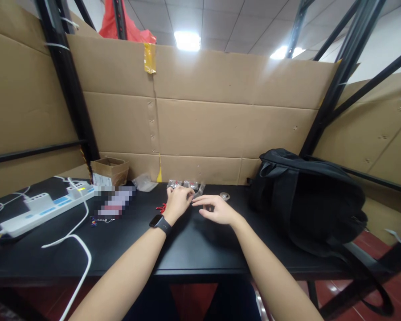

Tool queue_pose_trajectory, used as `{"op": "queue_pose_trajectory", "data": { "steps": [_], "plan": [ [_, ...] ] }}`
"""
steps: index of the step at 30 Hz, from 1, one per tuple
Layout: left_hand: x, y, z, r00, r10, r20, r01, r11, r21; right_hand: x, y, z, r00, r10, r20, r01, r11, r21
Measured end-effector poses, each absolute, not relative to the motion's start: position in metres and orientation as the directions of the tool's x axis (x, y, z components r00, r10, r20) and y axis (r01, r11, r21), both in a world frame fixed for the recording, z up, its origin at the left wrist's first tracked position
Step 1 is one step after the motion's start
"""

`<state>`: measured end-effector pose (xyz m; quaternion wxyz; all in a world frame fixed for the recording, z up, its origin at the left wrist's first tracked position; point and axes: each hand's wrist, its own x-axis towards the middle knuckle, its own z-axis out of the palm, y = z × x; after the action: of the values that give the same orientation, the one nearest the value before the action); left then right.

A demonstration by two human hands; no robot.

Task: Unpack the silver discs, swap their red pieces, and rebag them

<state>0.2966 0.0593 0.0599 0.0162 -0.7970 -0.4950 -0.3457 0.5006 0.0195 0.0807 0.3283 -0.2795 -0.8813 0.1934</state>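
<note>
Head view shows a clear plastic strip [201,191] just beyond the gap between the hands on the black tabletop [200,256], its long axis slanting away and rightward. Its near end lies closest to the left hand [179,203], whose fingers bend inward, though whether they pinch it I cannot tell. The right hand [217,210] reaches in just beside, thumb apart from its extended fingers, with nothing visibly grasped.

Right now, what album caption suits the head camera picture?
Left hand and right hand close together over a black table, backpack at right.
</note>
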Motion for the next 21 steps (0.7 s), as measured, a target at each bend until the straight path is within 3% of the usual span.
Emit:
{"op": "queue_pose_trajectory", "data": {
  "steps": [3,7,15,21],
  "plan": [
    [0.297,0.061,0.059,0.258,0.784,0.564,0.81,-0.493,0.316,0.496,0.025,0.069,-0.578,0.658,0.483,0.524,0.753,-0.399],
    [0.296,0.063,0.059,0.239,0.781,0.577,0.815,-0.484,0.318,0.503,0.032,0.058,-0.533,0.75,0.393,0.708,0.649,-0.278],
    [0.292,0.054,0.072,0.178,0.762,0.623,0.812,-0.471,0.344,0.506,0.038,0.051,-0.535,0.827,0.173,0.804,0.561,-0.197],
    [0.279,0.053,0.079,0.49,0.695,0.526,0.695,-0.676,0.246,0.517,0.049,0.043,-0.396,0.901,0.177,0.897,0.421,-0.138]
  ]
}}
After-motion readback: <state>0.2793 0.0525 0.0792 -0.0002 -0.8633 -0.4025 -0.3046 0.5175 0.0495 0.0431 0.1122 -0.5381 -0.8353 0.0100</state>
